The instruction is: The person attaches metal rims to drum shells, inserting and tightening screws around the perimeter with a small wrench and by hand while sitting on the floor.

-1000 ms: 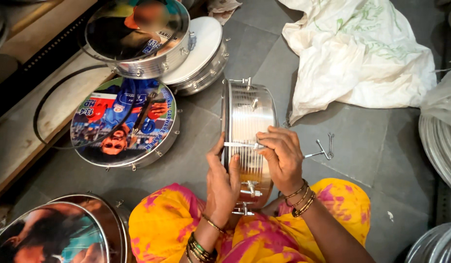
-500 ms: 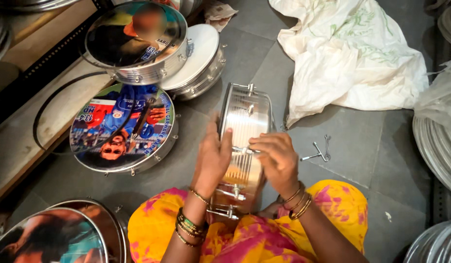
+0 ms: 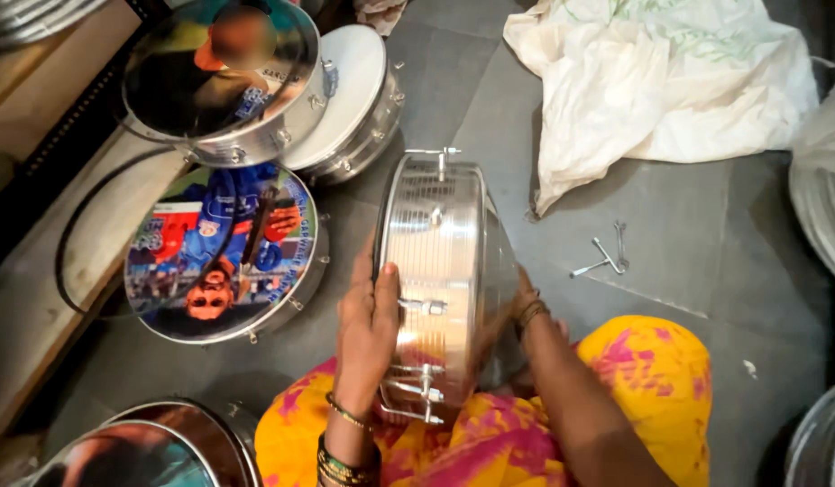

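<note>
A shiny metal drum shell (image 3: 440, 271) with tension rods and lugs stands on edge in my lap, over yellow and pink cloth. My left hand (image 3: 365, 329) lies flat on its left rim, fingers pointing up, gripping the edge. My right hand (image 3: 518, 311) reaches behind the right side of the drum; only the wrist with bangles shows, the fingers are hidden. Both hands steady the drum.
Finished drums lie on the floor at left: one with a colourful printed head (image 3: 224, 252), a mirror-like one (image 3: 224, 77), a white one (image 3: 350, 95), another at the bottom left (image 3: 147, 451). Loose metal hooks (image 3: 605, 257) and a white sack (image 3: 670, 81) lie to the right.
The drum has been turned and tilted more upright. My right hand moved off the front face to behind its right side. My left hand slid onto the left rim.
</note>
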